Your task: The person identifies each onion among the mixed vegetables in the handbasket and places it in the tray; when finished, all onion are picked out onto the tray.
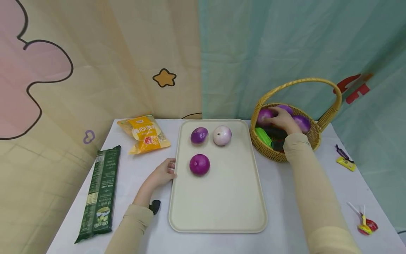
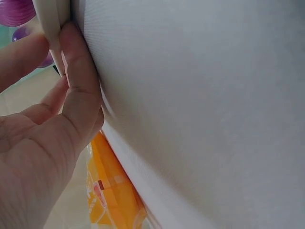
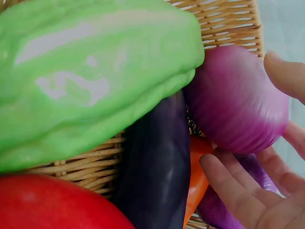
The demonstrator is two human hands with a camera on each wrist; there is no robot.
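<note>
Okay so the right hand point(image 1: 282, 118) has thumb on one side and fingers round the other side of a purple onion point(image 3: 236, 95), opened about as wide as the onion itself; can't tell how firm the grip is. That onion sits at the 10 o'clock side of the wicker basket point(image 1: 269, 152). One fingertip is down by the dark eggplant point(image 3: 159, 157). The left hand point(image 1: 163, 173) is pinching the tray point(image 1: 219, 201) rim at 9 o'clock, thumb and fingers nearly together with just the edge between.

Tray's on a white tablecloth point(image 1: 276, 190), with one onion point(image 1: 199, 136) at 11, a pale one point(image 1: 222, 135) at 12 and a deep-purple one point(image 1: 200, 164) at 10, closer to the middle. Basket's at 2 from the tray, yellow bag point(image 1: 148, 134) at 10, green packet point(image 1: 99, 194) at 9, lollipops point(image 1: 365, 225) around 4. Cream and green curtains point(image 1: 285, 42) behind.

Right arm reaches long toward 12, hand dipping in under the basket handle point(image 1: 301, 81); left arm's shorter, slanting toward 1.
</note>
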